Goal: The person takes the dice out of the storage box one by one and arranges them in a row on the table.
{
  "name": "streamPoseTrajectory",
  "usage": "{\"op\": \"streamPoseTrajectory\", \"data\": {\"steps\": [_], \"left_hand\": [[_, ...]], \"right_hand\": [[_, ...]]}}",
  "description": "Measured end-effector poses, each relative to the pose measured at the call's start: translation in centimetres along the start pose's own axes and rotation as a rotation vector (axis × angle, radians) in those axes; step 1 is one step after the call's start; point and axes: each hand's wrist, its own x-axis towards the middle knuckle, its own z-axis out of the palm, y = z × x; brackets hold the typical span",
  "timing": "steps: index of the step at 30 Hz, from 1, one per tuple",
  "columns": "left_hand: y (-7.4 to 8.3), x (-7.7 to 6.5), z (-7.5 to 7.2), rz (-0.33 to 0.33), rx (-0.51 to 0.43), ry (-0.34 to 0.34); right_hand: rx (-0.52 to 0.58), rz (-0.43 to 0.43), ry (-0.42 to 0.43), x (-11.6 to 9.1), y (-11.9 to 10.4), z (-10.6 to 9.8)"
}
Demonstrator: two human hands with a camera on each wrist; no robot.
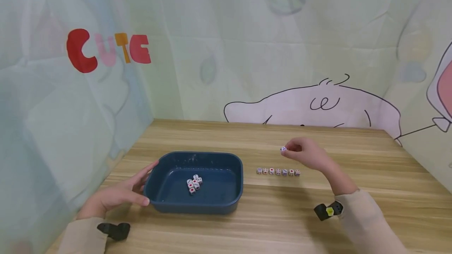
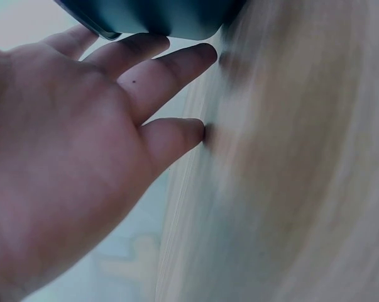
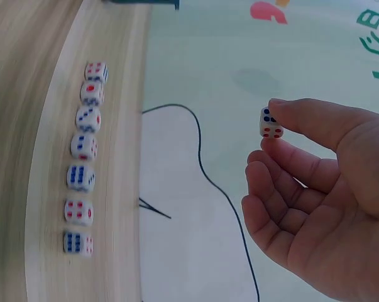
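Note:
My right hand [image 1: 306,153] pinches a white die [image 3: 271,128] between thumb and index finger, above the table. The die shows blue pips on one face and red pips on another in the right wrist view. Below and nearer stands a straight row of several white dice [image 1: 278,171]. My left hand [image 1: 118,195] rests against the left side of a dark blue rectangular basin [image 1: 197,208], its fingers spread along the outer wall and thumb at the near left corner. A loose cluster of several dice [image 1: 192,185] lies on the basin floor.
The wooden table [image 1: 282,226] carries the basin left of the row of dice. A printed cloth backdrop [image 1: 212,50] with cartoon drawings and coloured letters rises along the table's back and both sides.

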Motion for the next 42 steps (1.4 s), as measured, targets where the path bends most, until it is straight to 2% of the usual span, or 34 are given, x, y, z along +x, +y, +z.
{"op": "streamPoseTrajectory", "data": {"steps": [9, 16, 26, 33, 42], "left_hand": [[-0.2, 0.1, 0.0, 0.005, -0.01, -0.007], [-0.1, 0.1, -0.1, -0.002, -0.002, -0.006], [0.0, 0.0, -0.1, -0.012, 0.008, 0.005], [-0.1, 0.0, -0.1, -0.016, -0.002, 0.01], [-0.1, 0.1, -0.1, -0.009, -0.003, 0.001]], "right_hand": [[-0.025, 0.078, 0.032, -1.3, 2.4, -1.5], [0.0, 0.092, 0.043, -2.4, 4.3, -1.7], [0.013, 0.174, 0.023, -2.9, 6.3, -0.7], [0.012, 0.142, 0.022, -2.5, 7.4, 0.1], [0.001, 0.144, -0.01, -2.4, 8.3, 1.3]]}}
